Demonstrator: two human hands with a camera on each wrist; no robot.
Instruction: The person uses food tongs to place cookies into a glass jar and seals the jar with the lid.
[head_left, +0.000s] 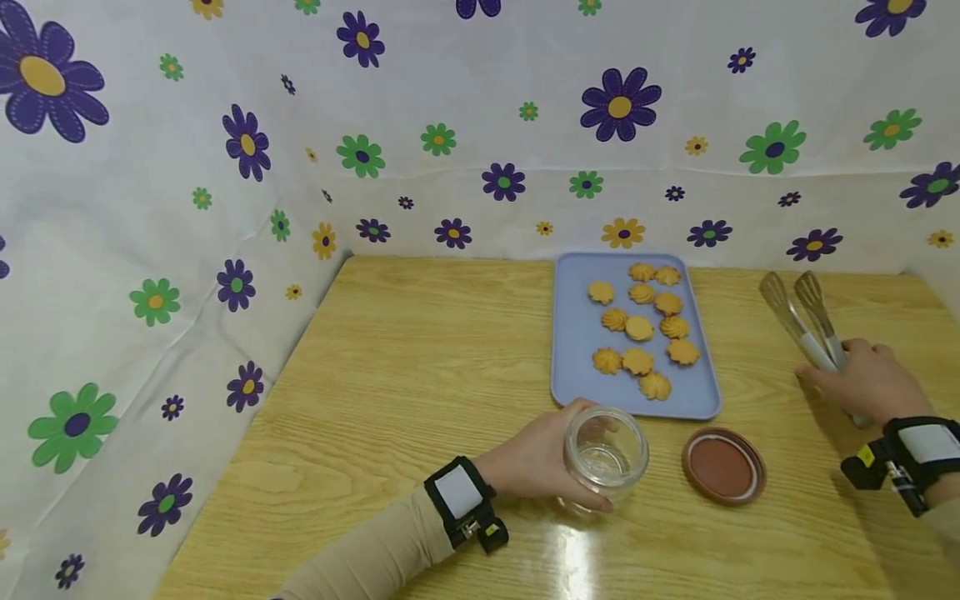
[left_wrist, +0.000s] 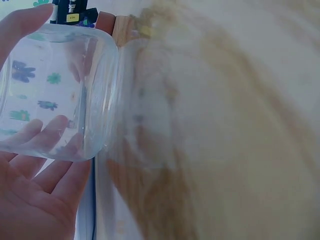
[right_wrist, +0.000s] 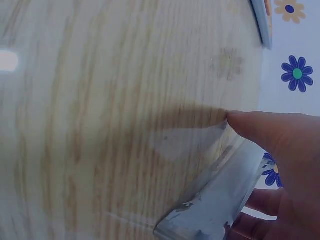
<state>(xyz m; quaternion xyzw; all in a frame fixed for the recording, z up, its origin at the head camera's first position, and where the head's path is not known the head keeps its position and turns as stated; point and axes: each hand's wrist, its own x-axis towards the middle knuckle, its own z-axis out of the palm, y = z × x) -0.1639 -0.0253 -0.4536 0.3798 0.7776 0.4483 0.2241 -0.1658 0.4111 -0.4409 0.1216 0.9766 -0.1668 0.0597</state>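
My left hand [head_left: 536, 458] grips a clear glass jar [head_left: 626, 479], thumb on the near side and fingers round the far side. Its mouth faces up, and flowers of the backdrop show through its glass [left_wrist: 55, 95] in the left wrist view. At the right, my right hand [head_left: 873, 383] spans metal tongs [head_left: 812, 321] with slotted ends and pale handles. In the right wrist view the thumb is stretched out with its tip at the tabletop, a gap between it and the tongs [right_wrist: 215, 195]; the other fingers lie behind them.
A blue tray [head_left: 573, 375] holding several cookies [head_left: 637, 361] lies at the back, beyond the jar. Between jar and tongs sits a round brown lid [head_left: 720, 468] with its pale inner ring upward. A flowered sheet [head_left: 465, 125] hangs behind and left of the wooden table [head_left: 390, 358].
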